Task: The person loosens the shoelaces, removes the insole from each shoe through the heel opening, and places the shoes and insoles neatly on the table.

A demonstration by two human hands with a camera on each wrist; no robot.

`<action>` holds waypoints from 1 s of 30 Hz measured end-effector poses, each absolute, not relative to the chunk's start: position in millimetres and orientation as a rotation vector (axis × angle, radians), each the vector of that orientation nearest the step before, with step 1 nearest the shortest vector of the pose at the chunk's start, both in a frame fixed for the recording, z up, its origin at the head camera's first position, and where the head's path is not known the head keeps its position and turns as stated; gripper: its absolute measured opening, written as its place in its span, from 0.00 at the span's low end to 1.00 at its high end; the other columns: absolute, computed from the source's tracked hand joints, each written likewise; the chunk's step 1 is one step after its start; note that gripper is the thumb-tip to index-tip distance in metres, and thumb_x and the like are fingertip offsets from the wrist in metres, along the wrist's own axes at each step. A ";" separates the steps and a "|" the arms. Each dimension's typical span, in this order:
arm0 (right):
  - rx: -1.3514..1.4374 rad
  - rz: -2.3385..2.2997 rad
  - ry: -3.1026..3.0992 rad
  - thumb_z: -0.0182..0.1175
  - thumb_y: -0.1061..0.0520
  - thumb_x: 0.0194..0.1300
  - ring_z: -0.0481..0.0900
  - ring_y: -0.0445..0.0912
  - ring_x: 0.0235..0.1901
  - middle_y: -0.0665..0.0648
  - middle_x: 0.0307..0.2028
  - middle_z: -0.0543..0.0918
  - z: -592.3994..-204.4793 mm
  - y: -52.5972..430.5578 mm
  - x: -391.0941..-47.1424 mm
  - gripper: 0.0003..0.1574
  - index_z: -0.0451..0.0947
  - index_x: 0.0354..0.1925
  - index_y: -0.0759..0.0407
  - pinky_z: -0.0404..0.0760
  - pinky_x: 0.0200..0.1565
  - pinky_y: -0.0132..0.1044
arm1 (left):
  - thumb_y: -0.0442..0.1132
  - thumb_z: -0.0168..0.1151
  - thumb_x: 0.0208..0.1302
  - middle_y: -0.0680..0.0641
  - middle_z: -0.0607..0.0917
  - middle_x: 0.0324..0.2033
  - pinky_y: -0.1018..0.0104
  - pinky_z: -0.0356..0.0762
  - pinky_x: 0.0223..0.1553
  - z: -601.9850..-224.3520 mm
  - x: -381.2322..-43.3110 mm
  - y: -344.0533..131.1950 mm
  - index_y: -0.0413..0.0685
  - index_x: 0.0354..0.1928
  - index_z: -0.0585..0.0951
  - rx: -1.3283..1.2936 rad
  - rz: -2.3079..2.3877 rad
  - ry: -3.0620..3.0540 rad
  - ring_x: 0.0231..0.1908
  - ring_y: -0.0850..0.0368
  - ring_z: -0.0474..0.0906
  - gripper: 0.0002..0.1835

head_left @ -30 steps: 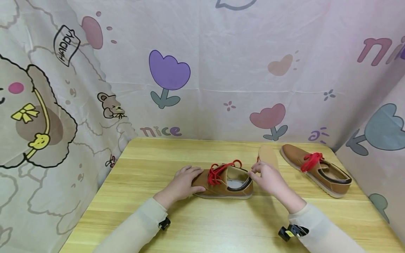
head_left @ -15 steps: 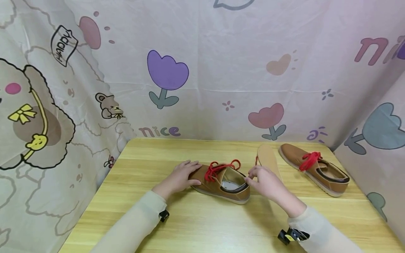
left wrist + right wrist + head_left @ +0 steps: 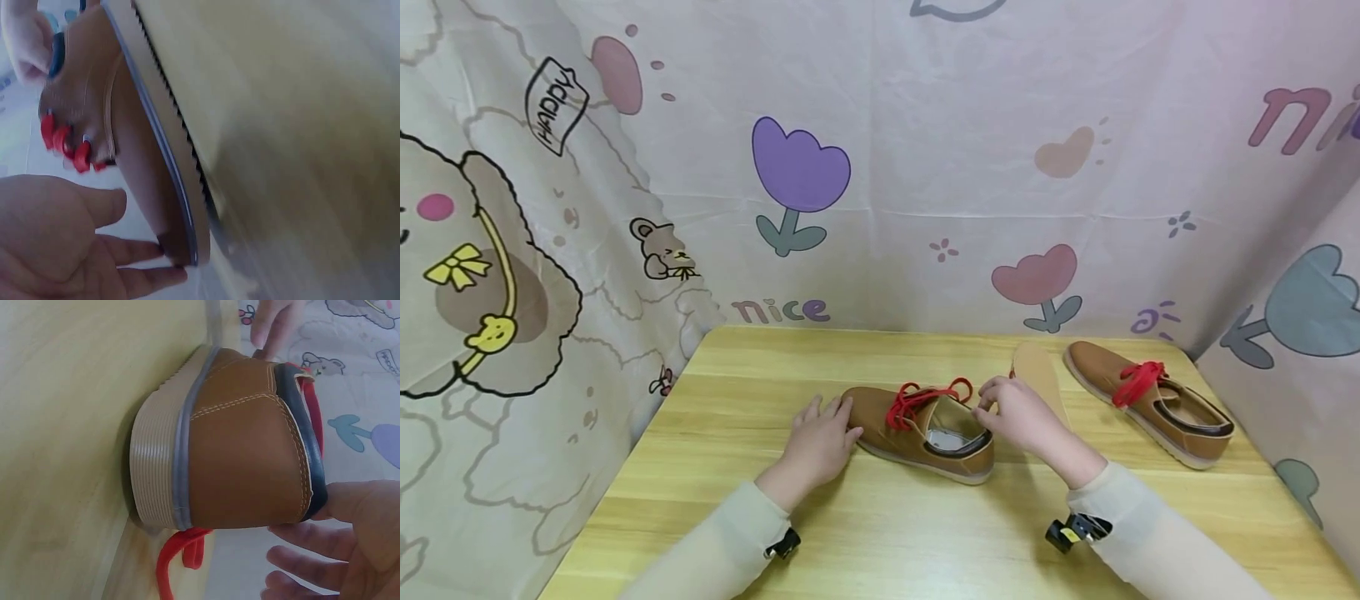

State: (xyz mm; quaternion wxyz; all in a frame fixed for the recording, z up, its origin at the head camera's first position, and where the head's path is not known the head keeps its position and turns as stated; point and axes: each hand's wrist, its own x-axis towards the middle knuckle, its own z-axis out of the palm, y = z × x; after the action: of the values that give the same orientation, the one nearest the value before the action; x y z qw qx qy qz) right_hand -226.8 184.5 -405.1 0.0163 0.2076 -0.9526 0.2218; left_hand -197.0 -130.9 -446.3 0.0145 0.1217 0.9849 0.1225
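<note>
Long sleeves showing cream: left sleeve (image 3: 722,537) ending just behind left grip (image 3: 812,450), right sleeve (image 3: 1157,537) ending behind right grip (image 3: 1026,421). Small black left wrist camera (image 3: 785,544) sitting behind its grip; black right wrist camera (image 3: 1062,533) likewise, showing yellow marking.

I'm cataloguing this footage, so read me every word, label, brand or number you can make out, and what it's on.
"HAPPY": drawn sign on the backdrop, left side.
"nice": backdrop, low, left of centre.
"ni", rest cut off: backdrop, upper right.
Marks inside the nearer brown shoe: too small to read.
No brand readable.
</note>
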 end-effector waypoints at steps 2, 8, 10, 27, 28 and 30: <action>0.649 0.700 -2.963 0.66 0.58 0.63 0.81 0.61 0.48 0.64 0.47 0.84 -405.6 184.7 -226.2 0.13 0.81 0.21 0.53 0.78 0.52 0.55 | 0.52 0.49 0.78 0.36 0.69 0.70 0.33 0.56 0.67 -448.3 -198.1 -128.4 0.40 0.74 0.65 0.380 0.381 3.064 0.71 0.28 0.54 0.31; 0.699 0.679 -2.941 0.66 0.59 0.60 0.82 0.59 0.46 0.61 0.44 0.85 -407.9 183.8 -220.2 0.15 0.79 0.18 0.51 0.74 0.58 0.57 | 0.51 0.45 0.79 0.39 0.65 0.73 0.33 0.55 0.67 -454.3 -214.9 -126.4 0.43 0.76 0.63 0.410 0.437 3.057 0.72 0.29 0.53 0.30; 0.703 0.655 -2.934 0.66 0.59 0.59 0.81 0.59 0.47 0.59 0.44 0.85 -408.3 183.0 -216.3 0.15 0.78 0.17 0.51 0.74 0.58 0.56 | 0.50 0.45 0.80 0.39 0.64 0.73 0.32 0.54 0.67 -456.7 -222.3 -126.0 0.44 0.76 0.62 0.428 0.462 3.051 0.72 0.29 0.53 0.30; 0.703 0.645 -2.845 0.69 0.51 0.61 0.76 0.58 0.51 0.56 0.47 0.82 -409.6 177.0 -221.8 0.10 0.85 0.37 0.56 0.75 0.54 0.55 | 0.56 0.44 0.79 0.36 0.64 0.72 0.31 0.49 0.69 -447.2 -196.2 -119.6 0.37 0.75 0.62 0.387 0.559 2.986 0.72 0.29 0.52 0.35; 0.715 0.653 -2.846 0.69 0.51 0.61 0.76 0.59 0.51 0.57 0.47 0.82 -410.2 176.7 -223.7 0.10 0.85 0.37 0.55 0.75 0.54 0.56 | 0.56 0.44 0.78 0.36 0.64 0.73 0.31 0.48 0.69 -445.7 -191.7 -117.2 0.36 0.75 0.61 0.392 0.583 2.966 0.72 0.28 0.51 0.36; 0.732 0.662 -2.857 0.69 0.51 0.61 0.77 0.59 0.51 0.57 0.47 0.82 -411.5 175.5 -226.4 0.08 0.85 0.36 0.54 0.74 0.55 0.57 | 0.58 0.43 0.78 0.36 0.62 0.73 0.31 0.48 0.69 -443.6 -184.5 -112.6 0.35 0.75 0.61 0.404 0.647 2.917 0.73 0.29 0.50 0.38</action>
State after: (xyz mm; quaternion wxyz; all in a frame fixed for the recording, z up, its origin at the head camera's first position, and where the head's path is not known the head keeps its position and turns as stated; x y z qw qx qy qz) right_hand -226.4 175.5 -411.5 0.0594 0.2419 -0.9435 0.2186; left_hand -184.5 -112.6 -443.6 0.0631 0.1338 0.9655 0.2142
